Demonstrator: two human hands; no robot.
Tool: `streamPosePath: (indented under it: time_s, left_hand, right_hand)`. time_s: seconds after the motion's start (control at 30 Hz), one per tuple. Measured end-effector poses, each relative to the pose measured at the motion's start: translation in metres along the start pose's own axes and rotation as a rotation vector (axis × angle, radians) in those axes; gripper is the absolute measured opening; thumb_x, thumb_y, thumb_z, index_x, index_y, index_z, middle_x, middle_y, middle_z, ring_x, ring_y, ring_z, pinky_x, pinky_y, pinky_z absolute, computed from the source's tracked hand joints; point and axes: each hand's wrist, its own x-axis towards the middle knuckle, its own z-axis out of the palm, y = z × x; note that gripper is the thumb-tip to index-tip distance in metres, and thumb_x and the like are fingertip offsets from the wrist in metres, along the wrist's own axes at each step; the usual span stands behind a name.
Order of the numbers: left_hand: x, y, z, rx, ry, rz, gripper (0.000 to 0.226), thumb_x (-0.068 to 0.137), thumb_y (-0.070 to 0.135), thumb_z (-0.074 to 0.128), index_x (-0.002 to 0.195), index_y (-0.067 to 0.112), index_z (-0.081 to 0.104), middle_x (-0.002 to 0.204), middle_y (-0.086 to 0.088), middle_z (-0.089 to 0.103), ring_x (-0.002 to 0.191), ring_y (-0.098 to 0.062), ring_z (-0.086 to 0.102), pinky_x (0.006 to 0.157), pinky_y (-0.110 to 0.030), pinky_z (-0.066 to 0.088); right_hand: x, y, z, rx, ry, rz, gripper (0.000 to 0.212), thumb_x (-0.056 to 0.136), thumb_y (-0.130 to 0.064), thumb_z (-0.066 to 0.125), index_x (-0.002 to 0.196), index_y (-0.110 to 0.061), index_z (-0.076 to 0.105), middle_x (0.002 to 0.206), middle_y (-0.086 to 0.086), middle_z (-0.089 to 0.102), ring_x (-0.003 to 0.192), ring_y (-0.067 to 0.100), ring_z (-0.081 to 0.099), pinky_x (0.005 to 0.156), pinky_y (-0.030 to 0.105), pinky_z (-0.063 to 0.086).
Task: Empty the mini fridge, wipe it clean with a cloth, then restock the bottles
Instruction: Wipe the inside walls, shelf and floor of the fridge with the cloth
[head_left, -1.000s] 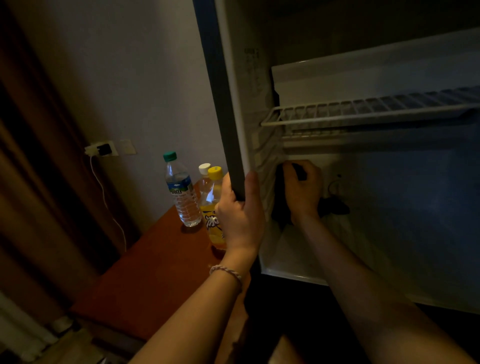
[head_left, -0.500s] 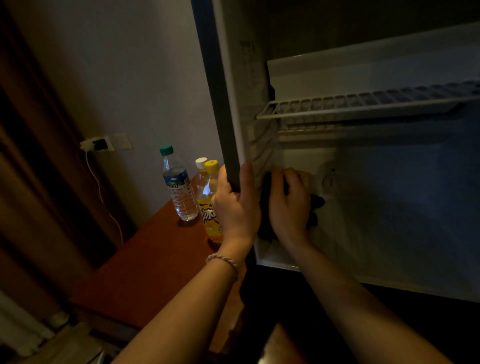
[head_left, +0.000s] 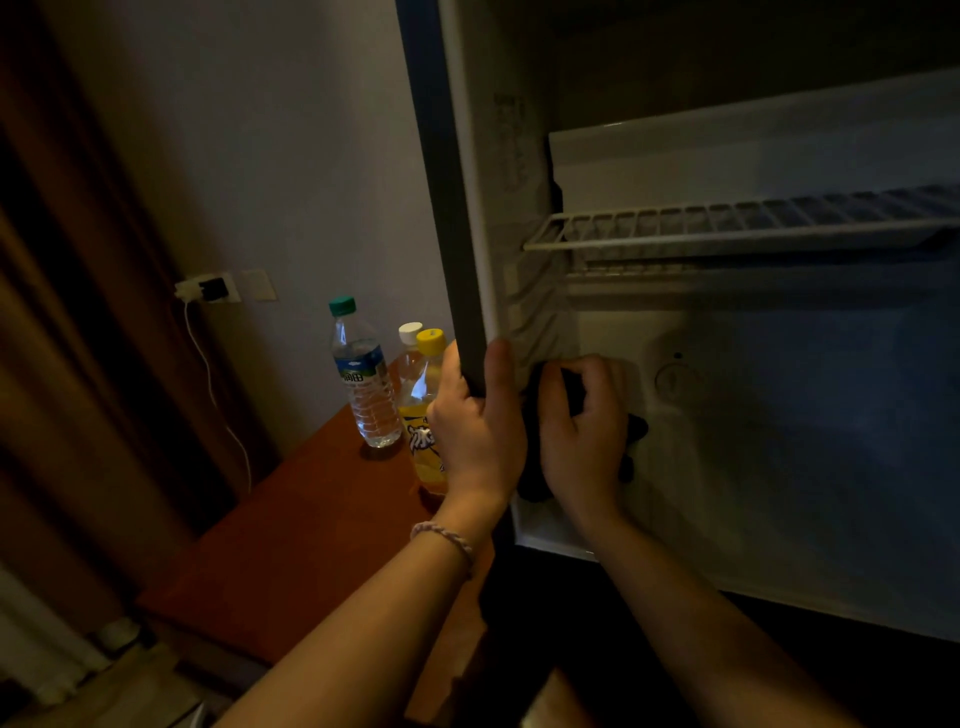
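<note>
Curled around the dark cloth (head_left: 535, 470), right hand (head_left: 584, 434) wipes the fridge's (head_left: 779, 493) lower-centre inner wall; left hand (head_left: 475, 426) grips its front edge, probably for bracing.

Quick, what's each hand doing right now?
Left hand: grips the fridge's front edge, thumb wrapped round it.
Right hand: fingers curled on the dark cloth, pressing it against the fridge's inner wall.

Smooth white plastic lining the mini fridge (head_left: 779, 467), with a white coated-wire shelf (head_left: 727, 228). Dark, soft cloth (head_left: 535, 467) (crumpled, matt). Clear glossy plastic on the water bottle (head_left: 363, 384); reddish-brown, faintly sheened tabletop (head_left: 291, 545).
</note>
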Motion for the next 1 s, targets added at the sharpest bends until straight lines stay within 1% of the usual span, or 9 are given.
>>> streamPosePath:
  time_s: [0.13,0.27,0.37,0.43,0.53,0.7,0.8,0.93,1.0]
  left_hand:
    - [0.0,0.0,0.001,-0.002,0.008,-0.003,0.038,0.09,0.069,0.044,0.09,0.031,0.052,0.061,0.014,0.056,0.05,-0.002,0.05,0.049,-0.016,0.04]
    - [-0.002,0.003,0.0,-0.009,-0.01,-0.028,0.022,0.087,0.059,0.043,0.089,0.037,0.048,0.053,0.015,0.053,0.045,-0.001,0.047,0.045,-0.013,0.036]
    - [-0.001,0.001,-0.001,0.007,-0.017,-0.002,0.028,0.091,0.058,0.044,0.091,0.031,0.052,0.058,0.016,0.056,0.047,-0.002,0.049,0.046,-0.015,0.038]
    - [-0.001,0.0,-0.001,0.021,-0.02,-0.012,0.017,0.098,0.047,0.047,0.092,0.032,0.052,0.061,0.017,0.057,0.049,-0.001,0.051,0.047,-0.015,0.039]
    - [-0.001,-0.001,-0.001,0.034,-0.018,-0.011,0.014,0.099,0.045,0.047,0.093,0.033,0.052,0.061,0.019,0.057,0.049,-0.001,0.052,0.047,-0.014,0.039]
    - [-0.002,0.001,0.001,0.035,-0.006,-0.001,0.029,0.097,0.055,0.046,0.1,0.028,0.055,0.066,0.023,0.059,0.055,0.0,0.055,0.051,-0.013,0.04]
    - [-0.003,0.003,0.002,0.023,0.004,0.015,0.043,0.094,0.051,0.044,0.107,0.013,0.059,0.069,0.028,0.06,0.058,0.003,0.057,0.053,-0.011,0.041]
    - [-0.001,0.0,0.0,0.032,-0.016,0.005,0.033,0.101,0.044,0.047,0.11,0.015,0.059,0.076,0.028,0.064,0.065,0.003,0.061,0.057,-0.013,0.047]
    - [-0.001,0.001,0.0,0.03,-0.013,-0.003,0.029,0.099,0.046,0.047,0.107,0.02,0.057,0.077,0.027,0.064,0.067,0.003,0.062,0.058,-0.015,0.049]
  right_hand:
    - [0.027,0.007,0.004,-0.066,0.009,0.046,0.015,0.095,-0.018,0.058,0.083,-0.022,0.051,0.097,0.005,0.053,0.078,-0.001,0.048,0.068,0.01,0.036]
    - [0.06,0.026,0.011,-0.128,-0.013,0.131,0.011,0.098,-0.021,0.055,0.092,-0.012,0.059,0.106,0.006,0.054,0.093,0.012,0.05,0.08,0.023,0.038]
    - [0.071,0.033,0.013,-0.138,-0.006,0.161,0.016,0.098,-0.021,0.054,0.1,-0.008,0.063,0.106,0.002,0.05,0.096,0.014,0.05,0.083,0.023,0.036]
    - [0.072,0.035,0.012,-0.136,-0.008,0.159,0.016,0.098,-0.02,0.055,0.099,-0.006,0.063,0.105,0.001,0.048,0.097,0.017,0.051,0.085,0.025,0.039]
    - [0.067,0.03,0.01,-0.115,-0.025,0.161,0.011,0.097,-0.021,0.055,0.093,-0.012,0.06,0.105,0.003,0.049,0.095,0.016,0.052,0.085,0.028,0.042]
    - [0.04,0.007,0.002,-0.087,-0.034,0.135,0.02,0.096,-0.019,0.057,0.078,-0.027,0.053,0.102,0.007,0.053,0.087,0.011,0.05,0.074,0.016,0.039]
    - [0.019,-0.006,-0.004,-0.095,-0.055,0.092,0.03,0.094,-0.022,0.058,0.072,-0.039,0.047,0.101,0.002,0.053,0.089,0.016,0.055,0.078,0.026,0.043]
    - [-0.002,-0.014,-0.006,-0.07,-0.036,0.017,0.027,0.09,-0.024,0.062,0.071,-0.039,0.048,0.099,0.002,0.054,0.082,-0.003,0.053,0.071,0.005,0.037]
    - [-0.006,-0.014,-0.004,-0.022,0.002,-0.016,0.017,0.084,-0.029,0.061,0.071,-0.035,0.052,0.097,0.001,0.054,0.082,-0.007,0.054,0.072,0.002,0.037]
